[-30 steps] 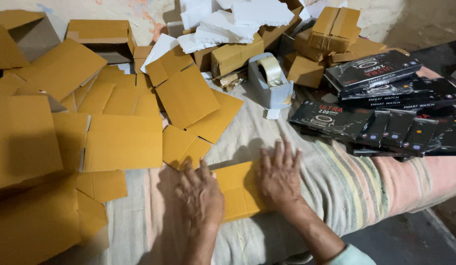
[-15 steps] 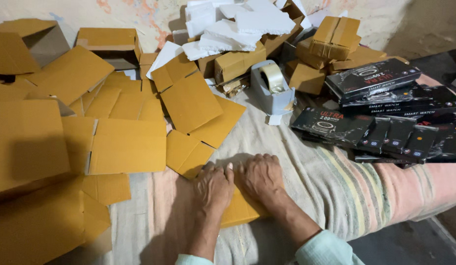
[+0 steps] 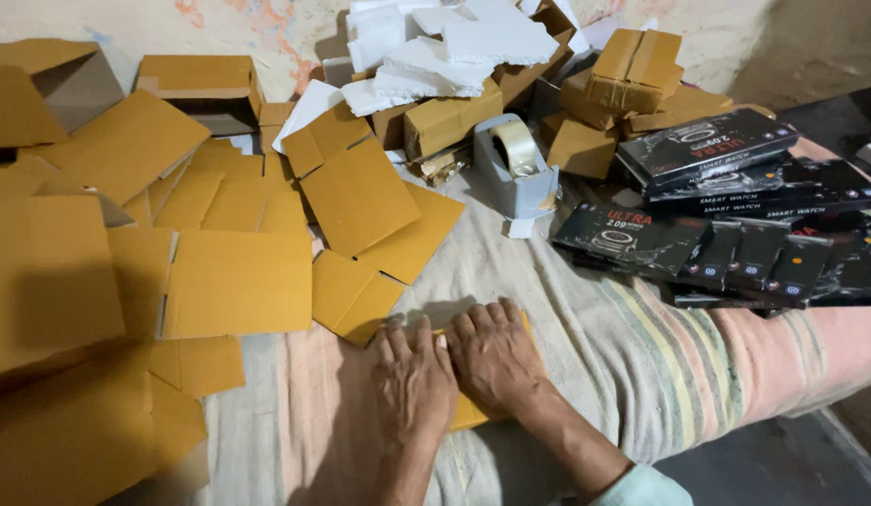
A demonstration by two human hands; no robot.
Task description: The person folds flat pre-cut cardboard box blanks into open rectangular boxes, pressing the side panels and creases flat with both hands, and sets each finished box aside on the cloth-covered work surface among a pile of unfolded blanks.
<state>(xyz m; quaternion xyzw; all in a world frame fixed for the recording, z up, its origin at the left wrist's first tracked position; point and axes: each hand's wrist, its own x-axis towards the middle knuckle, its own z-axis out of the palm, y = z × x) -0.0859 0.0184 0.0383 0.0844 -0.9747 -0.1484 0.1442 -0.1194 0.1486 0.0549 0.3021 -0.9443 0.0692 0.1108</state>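
Left hand (image 3: 414, 384) and right hand (image 3: 493, 356) pressed flat, palms down, side by side atop small yellow cardboard piece (image 3: 468, 410) on striped bed cover (image 3: 642, 375), tape dispenser (image 3: 515, 164) well beyond, flattened cartons (image 3: 239, 281) left of dispenser, black boxes (image 3: 717, 215) right.

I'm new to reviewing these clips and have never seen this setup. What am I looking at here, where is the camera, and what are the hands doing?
There is no machine here: a person wears a camera on the head, so the view looks down at their own two bare hands. The left hand and right hand lie flat, side by side, pressing on a yellow-brown cardboard piece that is mostly hidden under them. Nothing is gripped. The surface is a striped cloth. To the left lie many flat cardboard blanks. Further back are folded small cartons, white foam pieces and a grey tape dispenser. To the right is a pile of black product boxes.
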